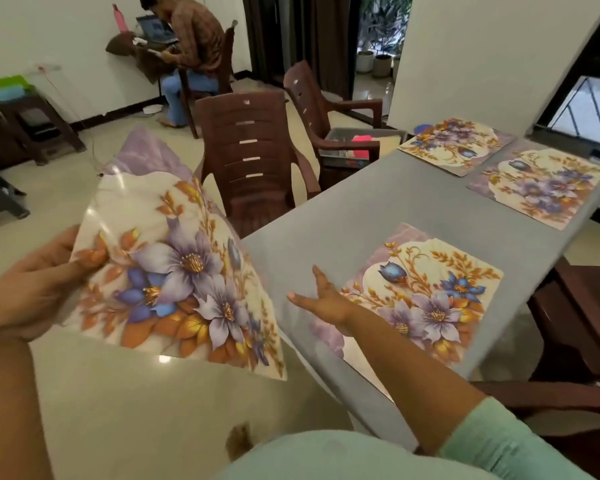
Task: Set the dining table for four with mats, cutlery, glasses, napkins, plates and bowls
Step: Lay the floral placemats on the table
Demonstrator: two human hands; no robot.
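My left hand (39, 289) grips a glossy floral place mat (177, 265) by its left edge and holds it in the air, left of the grey dining table (371, 209). Three matching mats lie flat on the table: one near me (426, 296), one at the far left (456, 145), one at the far right (539, 185). My right hand (326, 299) hovers with fingers spread over the left edge of the near mat and holds nothing.
A brown plastic chair (253, 161) stands at the table's left side, a second one (326, 109) behind it carries a grey bin of items (364, 143). Another chair (575, 327) is on the right. A person (191, 46) sits at a desk at the back.
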